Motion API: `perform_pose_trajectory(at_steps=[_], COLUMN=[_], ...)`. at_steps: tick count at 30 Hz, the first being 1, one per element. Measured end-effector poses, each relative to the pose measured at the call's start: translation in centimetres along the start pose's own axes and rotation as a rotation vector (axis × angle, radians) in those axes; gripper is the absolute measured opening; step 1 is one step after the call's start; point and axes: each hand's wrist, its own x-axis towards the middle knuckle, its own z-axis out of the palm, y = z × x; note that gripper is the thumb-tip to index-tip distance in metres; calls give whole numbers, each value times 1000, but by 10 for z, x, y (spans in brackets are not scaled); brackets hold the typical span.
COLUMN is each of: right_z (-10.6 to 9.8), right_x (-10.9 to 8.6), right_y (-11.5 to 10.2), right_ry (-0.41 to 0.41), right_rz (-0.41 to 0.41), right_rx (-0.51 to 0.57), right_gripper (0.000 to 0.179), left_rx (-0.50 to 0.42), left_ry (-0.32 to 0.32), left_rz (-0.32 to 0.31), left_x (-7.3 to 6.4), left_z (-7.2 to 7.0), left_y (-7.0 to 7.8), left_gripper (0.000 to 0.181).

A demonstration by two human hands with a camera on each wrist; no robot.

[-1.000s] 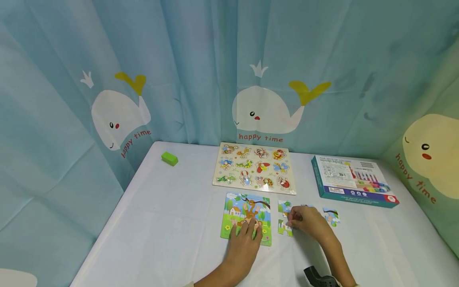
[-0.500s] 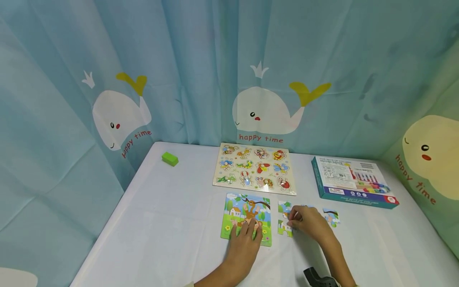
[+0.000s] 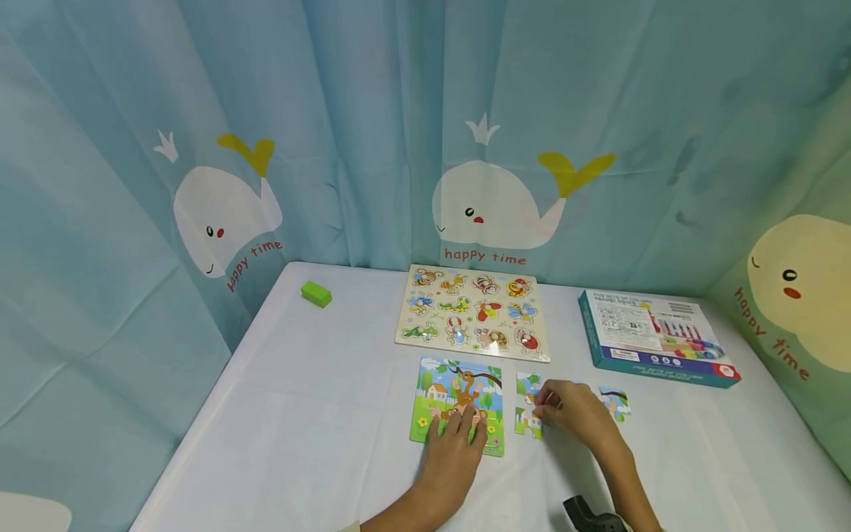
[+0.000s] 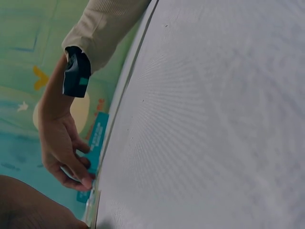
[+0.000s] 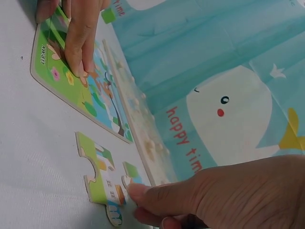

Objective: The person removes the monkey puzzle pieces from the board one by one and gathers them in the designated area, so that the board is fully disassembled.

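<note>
A small picture puzzle point(image 3: 459, 391) with a monkey and a house lies flat near the table's front. My left hand point(image 3: 457, 427) rests on its near edge, and in the right wrist view its straight fingers point(image 5: 76, 45) press on the puzzle point(image 5: 57, 81). To the right lie loose pieces point(image 3: 528, 424). My right hand point(image 3: 540, 408) is at them, and its fingertips point(image 5: 138, 192) pinch the edge of a green-and-blue puzzle piece point(image 5: 102, 177) that lies on the cloth. One more piece point(image 3: 615, 403) lies to the right of that hand.
A wooden peg puzzle board point(image 3: 473, 311) lies behind the small puzzle. At the right stands a teal box point(image 3: 654, 336), at the back left a green block point(image 3: 315, 294). A white cloth point(image 3: 312, 414) covers the table. Whale-print curtains hang close around it.
</note>
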Motion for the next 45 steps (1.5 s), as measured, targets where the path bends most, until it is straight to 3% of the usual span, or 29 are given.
perform_pose_trajectory(at_steps=[9,14,18,23,28,34,38,41,45], right_z=[3,9,17,33,47,55,56,58,61], right_x=[6,19,33,48,53,50,49,48,48], right_y=[-3,-16,-29,-42,-49,-54,-55,-56,-55], right_ry=[40,45,40,12,-20,-13,-17,-23,-19], right_rz=[-39,-139,-239,-311,-354,-348,-310,-283,-264], right_rx=[-10,36,95,181,192,189,196,194,171], right_gripper=[8,7,6,12,15,12,11,11,10], left_rx=[11,61,92,133,121,100,133,127,90], left_ry=[19,7,35,78,53,-3,44,91,65], left_rz=[25,49,55,77,121,217,329,379,406], left_x=[2,1,0,-4,-9,-8,-11,-14,-18], left_z=[-2,-4,-5,-5,-7,-12,-14,-15,-16], left_y=[-3,-7,-10,-11,-12,-20,-30,-36,-39], left_gripper=[47,45,36,32,34,33,32,31,37])
